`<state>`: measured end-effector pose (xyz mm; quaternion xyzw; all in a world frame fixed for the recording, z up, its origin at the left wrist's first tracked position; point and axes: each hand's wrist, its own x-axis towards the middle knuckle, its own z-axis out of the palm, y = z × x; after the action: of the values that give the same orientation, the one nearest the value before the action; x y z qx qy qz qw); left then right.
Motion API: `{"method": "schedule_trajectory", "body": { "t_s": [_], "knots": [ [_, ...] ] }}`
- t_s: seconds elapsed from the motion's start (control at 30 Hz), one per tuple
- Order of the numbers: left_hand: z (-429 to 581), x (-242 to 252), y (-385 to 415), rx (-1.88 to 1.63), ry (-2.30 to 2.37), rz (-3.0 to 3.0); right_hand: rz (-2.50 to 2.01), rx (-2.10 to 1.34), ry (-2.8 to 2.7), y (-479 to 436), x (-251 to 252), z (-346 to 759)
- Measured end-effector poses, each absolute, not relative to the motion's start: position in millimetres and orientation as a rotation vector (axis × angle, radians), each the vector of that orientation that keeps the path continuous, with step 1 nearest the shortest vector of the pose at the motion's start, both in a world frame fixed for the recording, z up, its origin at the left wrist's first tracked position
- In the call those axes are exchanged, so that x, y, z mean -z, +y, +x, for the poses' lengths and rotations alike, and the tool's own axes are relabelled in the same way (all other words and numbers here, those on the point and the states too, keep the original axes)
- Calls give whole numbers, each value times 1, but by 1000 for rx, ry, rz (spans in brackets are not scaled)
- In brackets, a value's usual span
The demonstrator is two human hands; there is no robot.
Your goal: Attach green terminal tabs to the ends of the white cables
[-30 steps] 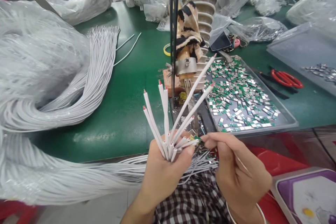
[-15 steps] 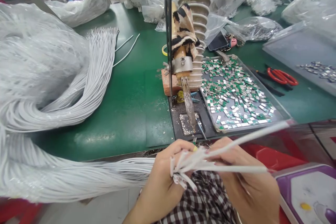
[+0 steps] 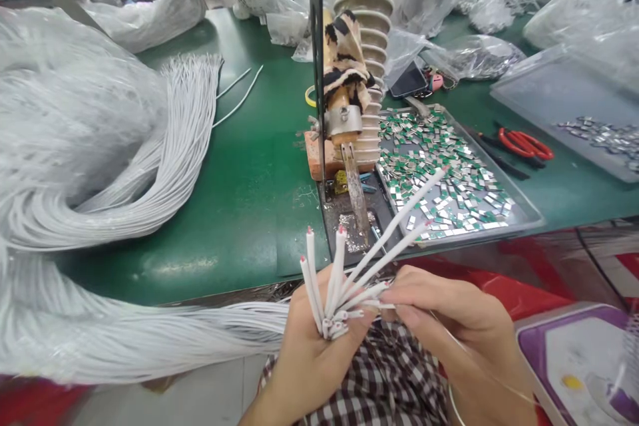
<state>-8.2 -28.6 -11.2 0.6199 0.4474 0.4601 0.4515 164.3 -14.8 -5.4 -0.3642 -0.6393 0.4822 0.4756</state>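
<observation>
Cables: six fanned in left hand | right hand pinches one

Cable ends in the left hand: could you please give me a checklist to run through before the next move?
1. Left hand grip on the cable ends: ok, the fanned bundle is clamped in the fist.
2. Right hand on one end: ok, fingertips pinch it near the bundle's base.
3. Red tips exposed: ok on the ends that show.
4. Iron apart from both hands: ok, it stands beyond them.
5. Tray stocked with green parts: ok.
6. A part between the right fingers: cannot tell.
</observation>
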Motion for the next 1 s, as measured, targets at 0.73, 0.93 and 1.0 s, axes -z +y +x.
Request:
{"method": "schedule_trajectory", "body": {
  "t_s": [0.73,0.93,1.0],
  "knots": [
    [-2,21,-26,-1341,1148,1247,-1602,-382,-1715,46,20,194],
    [1,20,-19,-1261,1217,1125,-1212,-981,-1318,4,6,158],
    [3,19,-16,-1232,1224,1112,-1199,-998,-1289,-2,7,149]
  ]
}}
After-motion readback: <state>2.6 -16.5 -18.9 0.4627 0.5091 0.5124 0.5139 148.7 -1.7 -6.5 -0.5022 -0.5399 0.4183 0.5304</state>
